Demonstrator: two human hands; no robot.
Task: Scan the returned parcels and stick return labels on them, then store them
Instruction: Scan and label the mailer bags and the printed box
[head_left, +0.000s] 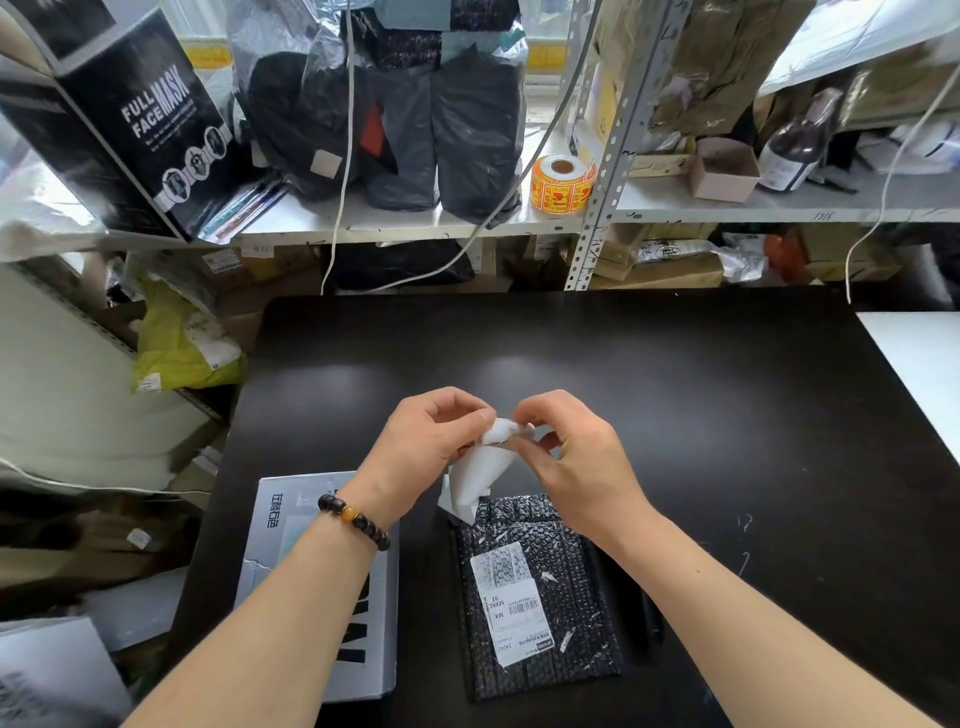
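The white return label (480, 467) is up in the air over the worktop (675, 389), pinched at its top edge from both sides. The left grip (431, 441) has thumb and fingers curled onto the crumpled upper corner, and the right grip (571, 457) pinches the same edge just beside it, so the fingertips of the two nearly meet. The sheet hangs down from there, its lower end touching or just above the top edge of the black bubble-wrap parcel (540, 597); I cannot tell which. That parcel lies flat on the worktop between the forearms, with a printed shipping label (514, 603) on its face. A beaded bracelet (353, 514) sits on the left wrist. A grey-white carton (291, 519) lies just left of the parcel, partly under the left forearm. Beyond the worktop, a metal shelf (727, 210) holds an orange sticker roll (561, 183), black bags (478, 130) and a "Full Face Mask" box (145, 119).
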